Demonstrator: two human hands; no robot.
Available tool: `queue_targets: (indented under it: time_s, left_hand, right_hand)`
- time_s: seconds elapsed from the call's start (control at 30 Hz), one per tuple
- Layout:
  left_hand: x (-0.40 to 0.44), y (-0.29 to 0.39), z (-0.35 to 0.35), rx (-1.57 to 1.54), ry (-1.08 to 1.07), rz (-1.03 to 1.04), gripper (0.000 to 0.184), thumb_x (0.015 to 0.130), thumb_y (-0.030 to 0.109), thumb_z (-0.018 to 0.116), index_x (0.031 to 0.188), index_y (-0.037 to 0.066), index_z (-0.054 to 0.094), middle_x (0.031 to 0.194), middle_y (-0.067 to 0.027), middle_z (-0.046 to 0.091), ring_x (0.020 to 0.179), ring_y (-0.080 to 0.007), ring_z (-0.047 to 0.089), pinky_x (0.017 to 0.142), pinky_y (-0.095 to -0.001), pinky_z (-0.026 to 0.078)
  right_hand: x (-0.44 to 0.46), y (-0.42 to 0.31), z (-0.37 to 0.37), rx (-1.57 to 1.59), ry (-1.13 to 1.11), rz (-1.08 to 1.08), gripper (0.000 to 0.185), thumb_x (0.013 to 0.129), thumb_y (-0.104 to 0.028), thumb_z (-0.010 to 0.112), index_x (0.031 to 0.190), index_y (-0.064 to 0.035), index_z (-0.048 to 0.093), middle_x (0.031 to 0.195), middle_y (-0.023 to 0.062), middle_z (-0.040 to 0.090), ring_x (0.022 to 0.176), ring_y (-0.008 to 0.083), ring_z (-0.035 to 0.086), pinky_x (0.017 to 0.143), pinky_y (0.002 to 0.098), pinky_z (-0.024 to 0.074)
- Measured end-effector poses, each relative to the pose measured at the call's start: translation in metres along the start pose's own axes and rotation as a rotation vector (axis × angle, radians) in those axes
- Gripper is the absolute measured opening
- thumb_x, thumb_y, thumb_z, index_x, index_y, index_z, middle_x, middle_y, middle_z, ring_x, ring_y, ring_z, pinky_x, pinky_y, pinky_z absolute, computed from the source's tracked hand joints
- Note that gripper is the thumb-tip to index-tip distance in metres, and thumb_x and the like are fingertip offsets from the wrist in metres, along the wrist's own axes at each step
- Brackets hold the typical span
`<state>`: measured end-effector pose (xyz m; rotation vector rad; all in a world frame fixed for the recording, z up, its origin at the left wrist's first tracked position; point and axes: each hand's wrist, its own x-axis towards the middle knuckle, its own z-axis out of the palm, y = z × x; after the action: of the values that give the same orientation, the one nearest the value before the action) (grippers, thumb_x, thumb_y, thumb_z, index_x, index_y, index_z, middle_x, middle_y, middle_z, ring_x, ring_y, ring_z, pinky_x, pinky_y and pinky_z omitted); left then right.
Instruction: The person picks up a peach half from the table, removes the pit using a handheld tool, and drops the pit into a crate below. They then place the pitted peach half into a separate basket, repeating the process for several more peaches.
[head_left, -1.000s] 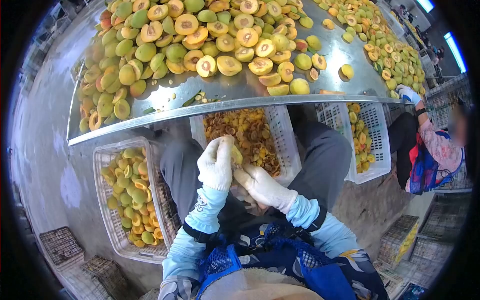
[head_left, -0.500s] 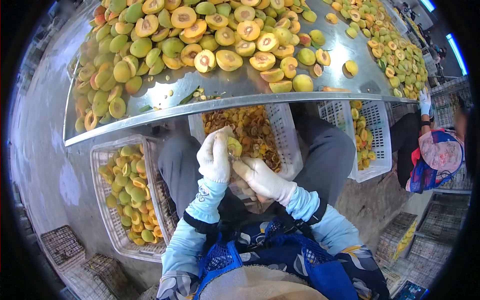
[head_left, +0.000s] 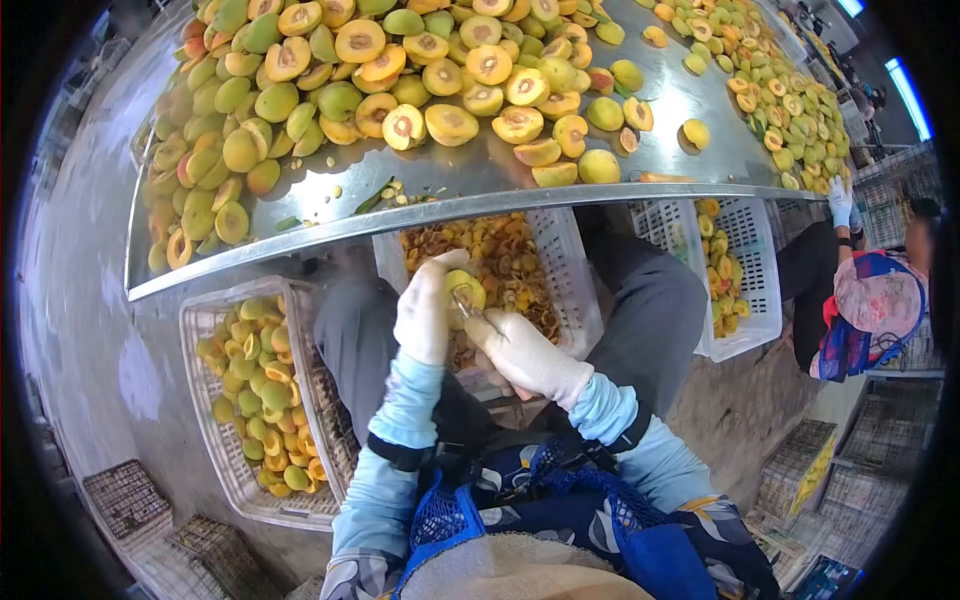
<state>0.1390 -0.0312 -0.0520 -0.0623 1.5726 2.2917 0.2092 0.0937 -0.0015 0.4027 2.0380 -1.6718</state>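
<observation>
My left hand, in a white glove, holds a yellow-green fruit half between thumb and fingers. Close on its right, my right hand, also gloved, grips a small tool whose thin metal tip touches the cut face of the fruit. The tool's handle is mostly hidden in my fingers. Both hands are above my lap, in front of a white crate of orange-brown scraps.
A metal table bears piled halved fruit. At the left stands a crate of fruit halves; another crate is right of my knee. A co-worker sits at the far right.
The fruit half has turned so its cut face shows, with the tool tip at it. The co-worker's gloved hand has shifted at the table's right end.
</observation>
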Motion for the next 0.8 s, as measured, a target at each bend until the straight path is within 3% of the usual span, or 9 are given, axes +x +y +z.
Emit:
queue_targets:
  time_s: [0.03,0.1,0.17,0.23,0.33,0.57,0.7,0.73,0.8]
  left_hand:
    - [0.002,0.004,-0.002,-0.273,-0.163,-0.135,0.032,0.098,0.023,0.047,0.112,-0.002,0.061,0.096,-0.0107,0.063,0.090,-0.0163,0.057,0.082,-0.0278,0.046]
    - [-0.008,0.006,0.009,-0.444,-0.104,-0.190,0.031,0.096,0.023,0.051,0.110,-0.003,0.061,0.094,-0.0095,0.063,0.083,-0.0146,0.057,0.077,-0.0259,0.047]
    - [-0.011,-0.008,0.014,0.029,0.178,0.021,0.030,0.094,0.021,0.055,0.110,-0.003,0.061,0.089,-0.0070,0.064,0.075,-0.0109,0.056,0.069,-0.0231,0.046]
    - [-0.009,-0.011,0.014,-0.003,0.279,0.022,0.028,0.091,0.018,0.058,0.109,-0.003,0.062,0.086,-0.0048,0.064,0.069,-0.0077,0.055,0.062,-0.0213,0.046]
    - [0.000,0.005,-0.002,0.110,-0.171,-0.095,0.025,0.088,0.015,0.059,0.104,-0.004,0.064,0.088,-0.0064,0.067,0.068,-0.0083,0.056,0.059,-0.0214,0.046]
    - [0.009,0.001,-0.012,-0.021,-0.317,-0.123,0.027,0.087,0.016,0.058,0.105,-0.004,0.064,0.090,-0.0080,0.067,0.071,-0.0099,0.058,0.063,-0.0230,0.048]
    - [-0.005,-0.006,0.002,-0.007,-0.054,0.065,0.025,0.087,0.014,0.058,0.103,-0.003,0.065,0.090,-0.0078,0.068,0.074,-0.0098,0.059,0.065,-0.0226,0.047]
    - [-0.007,-0.001,0.002,-0.042,-0.056,-0.006,0.024,0.086,0.013,0.058,0.102,-0.003,0.066,0.090,-0.0075,0.067,0.075,-0.0096,0.059,0.066,-0.0228,0.047]
    - [0.002,0.005,-0.012,-0.047,-0.208,-0.069,0.024,0.086,0.012,0.058,0.102,-0.003,0.066,0.089,-0.0073,0.067,0.074,-0.0098,0.058,0.066,-0.0232,0.047]
  right_hand:
    - [-0.003,-0.004,-0.001,0.196,-0.085,0.139,0.042,0.099,-0.038,0.043,0.090,0.0010,0.055,0.058,0.0022,0.047,0.046,0.0087,0.047,0.040,0.0269,0.0389]
    - [0.000,0.006,0.000,0.158,-0.153,0.091,0.042,0.099,-0.039,0.041,0.094,0.0006,0.053,0.061,0.0019,0.049,0.044,0.0097,0.046,0.036,0.0267,0.0358]
    - [0.002,0.005,0.006,0.253,-0.107,0.096,0.039,0.099,-0.039,0.042,0.096,-0.0014,0.051,0.060,0.0002,0.047,0.041,0.0102,0.043,0.034,0.0271,0.0333]
    - [0.001,0.005,0.004,0.414,-0.133,0.229,0.040,0.098,-0.041,0.044,0.097,-0.0021,0.051,0.058,-0.0034,0.041,0.040,0.0056,0.035,0.032,0.0224,0.0282]
    - [0.000,0.010,-0.004,0.686,-0.297,0.334,0.038,0.097,-0.043,0.045,0.088,-0.0059,0.048,0.056,-0.0055,0.032,0.040,0.0035,0.027,0.034,0.0219,0.0188]
    - [-0.001,0.009,-0.006,0.741,-0.361,0.337,0.038,0.097,-0.044,0.045,0.088,-0.0066,0.049,0.055,-0.0050,0.033,0.037,0.0041,0.026,0.033,0.0217,0.0193]
    - [0.001,0.000,-0.014,0.877,-0.420,0.408,0.035,0.098,-0.040,0.044,0.086,-0.0064,0.048,0.054,-0.0060,0.033,0.038,0.0032,0.025,0.034,0.0213,0.0197]
    - [0.001,-0.002,-0.017,0.876,-0.419,0.410,0.035,0.098,-0.040,0.044,0.086,-0.0064,0.048,0.054,-0.0060,0.033,0.038,0.0032,0.025,0.034,0.0213,0.0197]
    - [0.004,-0.005,-0.019,0.595,-0.469,0.379,0.035,0.098,-0.039,0.045,0.085,-0.0066,0.048,0.054,-0.0057,0.033,0.037,0.0030,0.025,0.033,0.0211,0.0191]
